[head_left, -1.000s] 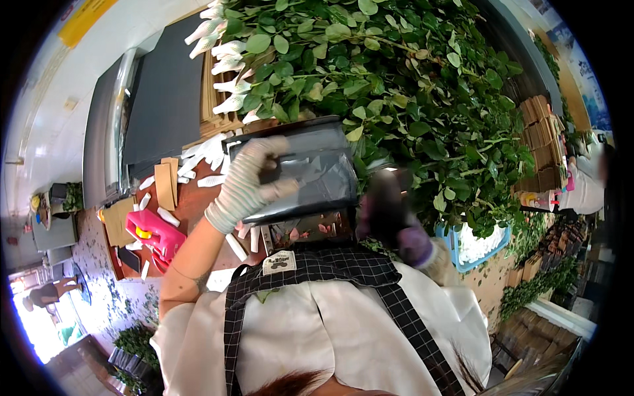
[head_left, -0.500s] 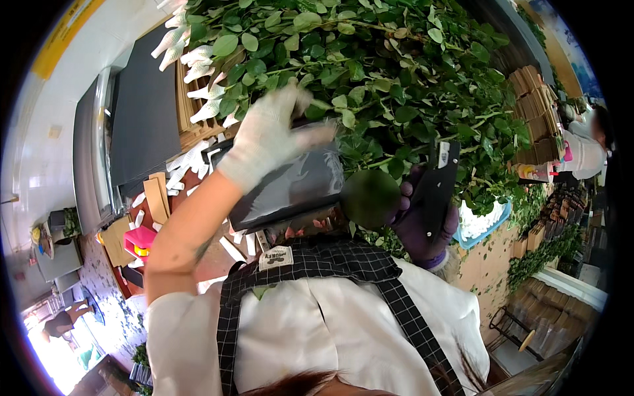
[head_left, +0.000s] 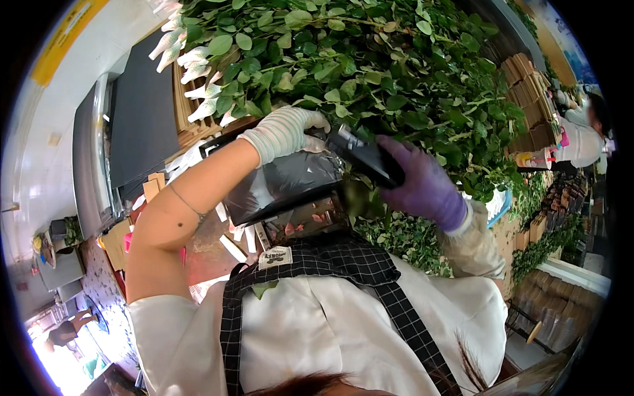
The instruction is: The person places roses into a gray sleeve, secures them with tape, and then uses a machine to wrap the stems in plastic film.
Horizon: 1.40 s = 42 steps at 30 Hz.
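Note:
My left hand (head_left: 284,135), in a pale striped knit glove, is closed at the far edge of a black plastic-covered box (head_left: 281,188); its curled fingertips hide whatever they pinch. My right hand (head_left: 426,185), in a purple glove, grips a black stapler-like tool (head_left: 366,158). The tool's metal-tipped end points left, close to my left fingertips. Just beyond both hands lies a thick heap of green leafy stems (head_left: 370,79).
White netted sleeves (head_left: 205,109) line the heap's left side beside a dark panel (head_left: 142,119). Stacked cardboard (head_left: 528,99) stands on the right, with a person in white (head_left: 581,138) past it. More leaves (head_left: 406,237) lie below my right forearm.
My right hand has swung the black tool up and left toward my left hand. My left hand has come down slightly, its spread fingers now curled in.

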Each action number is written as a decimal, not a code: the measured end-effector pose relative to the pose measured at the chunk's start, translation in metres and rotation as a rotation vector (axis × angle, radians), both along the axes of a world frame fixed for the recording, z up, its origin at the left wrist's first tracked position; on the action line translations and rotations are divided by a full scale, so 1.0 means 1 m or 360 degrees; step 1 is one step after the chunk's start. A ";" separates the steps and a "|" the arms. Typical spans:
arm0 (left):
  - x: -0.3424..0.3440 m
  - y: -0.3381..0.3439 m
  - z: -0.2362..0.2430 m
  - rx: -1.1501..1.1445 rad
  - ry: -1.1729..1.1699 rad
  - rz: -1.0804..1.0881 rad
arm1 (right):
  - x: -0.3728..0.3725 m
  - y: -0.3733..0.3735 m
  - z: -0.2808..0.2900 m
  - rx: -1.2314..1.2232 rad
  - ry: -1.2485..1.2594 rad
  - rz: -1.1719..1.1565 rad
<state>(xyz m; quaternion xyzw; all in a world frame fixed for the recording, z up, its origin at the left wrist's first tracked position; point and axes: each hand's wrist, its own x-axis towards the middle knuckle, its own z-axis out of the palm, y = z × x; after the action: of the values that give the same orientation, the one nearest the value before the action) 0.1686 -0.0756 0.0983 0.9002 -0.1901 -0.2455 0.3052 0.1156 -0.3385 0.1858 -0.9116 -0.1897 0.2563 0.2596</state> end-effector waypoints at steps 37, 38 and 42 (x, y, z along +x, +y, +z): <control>0.009 0.022 0.030 -0.0443 -0.1064 -0.0026 | 0.066 0.048 -0.057 -0.0614 0.0058 0.0691; -0.012 0.033 0.031 -0.0466 -0.1075 0.0086 | 0.063 0.044 -0.059 -0.0582 0.0055 0.0640; -0.109 0.074 -0.005 0.0118 -0.1203 -0.0326 | 0.056 0.031 -0.039 -0.0346 -0.0235 0.0550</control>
<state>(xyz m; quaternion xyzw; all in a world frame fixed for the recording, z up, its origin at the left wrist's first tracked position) 0.0596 -0.0013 0.0935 0.9139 -0.3690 0.0675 0.1548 0.1720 -0.3072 0.1470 -0.9045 -0.3328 0.2484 0.0973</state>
